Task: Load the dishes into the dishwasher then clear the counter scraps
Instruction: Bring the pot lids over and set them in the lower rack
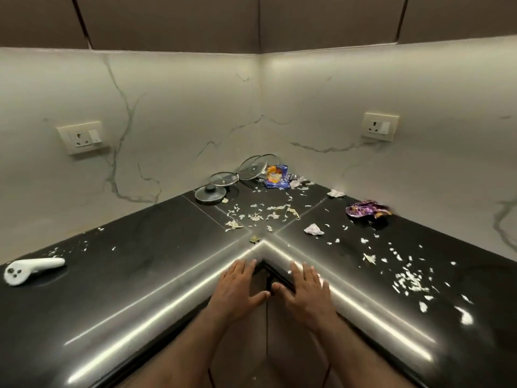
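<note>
Head view. A: Hands?
B: Left hand (240,287) and right hand (303,289) lie flat at the inner corner of the counter (145,247). Fingers straight and spread, gripping nothing. Thumbs nearly meet. Whether the fingertips press on the edge or hover over it, I cannot tell.

A: Task items?
B: Three lids (210,193) in the far corner: a dark one with a knob lies flat, and two glass ones lean on the wall (173,107). Scraps (260,214) spread from mid-counter out to the right. Dishwasher not in view.

A: Step, as judged?
B: Lids first, since loading precedes clearing. Take the flat lid by its knob. Take each glass lid by the rim, one at a time, because they lean and may slide on the glossy stone. Then lift out the wrappers (275,176) and the paper wads (314,229). Sweep the fine bits toward the near edge with one flat hand, into the other hand cupped below it.

A: Surface and room?
B: Polished black L-shaped top with seams and strong glare lines. A white controller (30,268) lies near left, so keep it out of the sweep. White veined wall with two sockets (83,137), brown cabinets (173,21) above.
</note>
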